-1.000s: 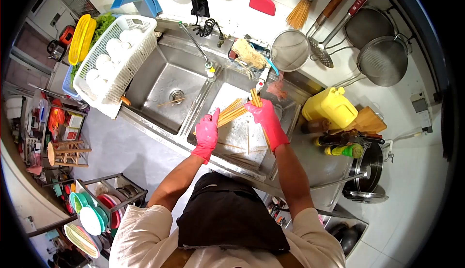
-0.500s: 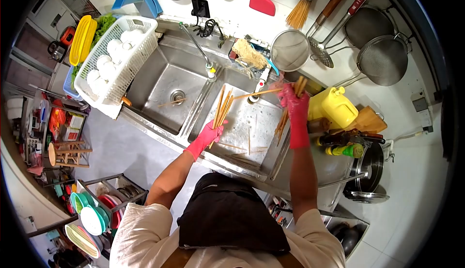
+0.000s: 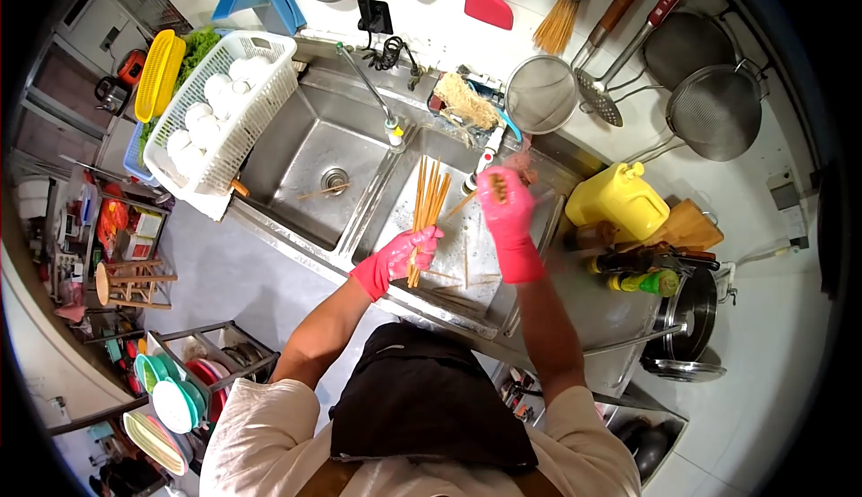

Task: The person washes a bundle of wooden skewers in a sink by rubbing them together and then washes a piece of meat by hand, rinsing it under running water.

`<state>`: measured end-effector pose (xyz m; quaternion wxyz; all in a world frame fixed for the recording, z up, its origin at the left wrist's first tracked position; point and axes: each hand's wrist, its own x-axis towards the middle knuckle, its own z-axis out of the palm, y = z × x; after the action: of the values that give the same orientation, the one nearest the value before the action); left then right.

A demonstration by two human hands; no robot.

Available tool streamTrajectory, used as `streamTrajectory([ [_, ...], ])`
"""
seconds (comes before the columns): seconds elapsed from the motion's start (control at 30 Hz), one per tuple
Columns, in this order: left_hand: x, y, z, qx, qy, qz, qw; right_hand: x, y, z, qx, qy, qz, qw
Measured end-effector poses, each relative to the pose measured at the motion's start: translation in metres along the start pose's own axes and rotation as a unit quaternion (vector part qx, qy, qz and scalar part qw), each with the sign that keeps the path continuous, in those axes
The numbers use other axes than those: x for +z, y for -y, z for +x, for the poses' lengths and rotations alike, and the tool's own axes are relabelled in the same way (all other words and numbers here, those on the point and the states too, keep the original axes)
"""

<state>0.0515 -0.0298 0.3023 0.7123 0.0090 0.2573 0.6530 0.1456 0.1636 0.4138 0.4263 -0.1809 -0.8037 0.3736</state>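
Both hands wear pink rubber gloves. My left hand is closed around a bundle of wooden chopsticks, which fan out upward over the right sink basin. Higher and to the right, my right hand is closed on a second bundle of chopsticks, seen end-on at the top of the fist. One chopstick slants between the two hands. Reddish mesh, like a scrubbing net, shows just behind the right fist. Loose chopsticks lie on the wet basin floor below.
In the left basin a chopstick lies by the drain. A faucet stands over the divider. White basket with bowls is at left; a yellow jug and bottles are at right. Strainers and utensils hang behind.
My right hand has moved left, toward the left hand, and turned so its chopsticks point at the camera. The left hand has shifted slightly right, its bundle now more upright and spread.
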Motion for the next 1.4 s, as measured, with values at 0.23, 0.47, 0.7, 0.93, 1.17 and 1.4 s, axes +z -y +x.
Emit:
streamTrajectory([
  [0.23,0.021,0.004,0.003,-0.046,0.035,-0.05,0.997,0.037,0.043,-0.04,-0.272,0.136,0.11,0.946],
  [0.47,0.033,0.003,-0.001,-0.074,-0.119,-0.056,0.989,0.041,0.022,-0.095,-0.314,0.272,0.211,0.885],
  [0.7,0.002,0.012,0.035,0.105,-0.239,-0.029,0.965,-0.011,-0.025,-0.121,-0.149,0.425,-0.052,0.891],
  [0.93,-0.077,0.06,0.085,0.211,-0.172,0.212,0.938,-0.045,-0.116,-0.141,0.194,0.377,-0.016,0.905],
  [1.17,-0.109,0.136,0.118,0.086,-0.148,0.234,0.957,0.011,-0.131,-0.1,0.358,0.175,0.056,0.915],
  [1.4,-0.138,0.15,0.165,-0.015,-0.115,0.376,0.919,0.037,-0.214,-0.102,0.359,0.375,-0.117,0.847],
])
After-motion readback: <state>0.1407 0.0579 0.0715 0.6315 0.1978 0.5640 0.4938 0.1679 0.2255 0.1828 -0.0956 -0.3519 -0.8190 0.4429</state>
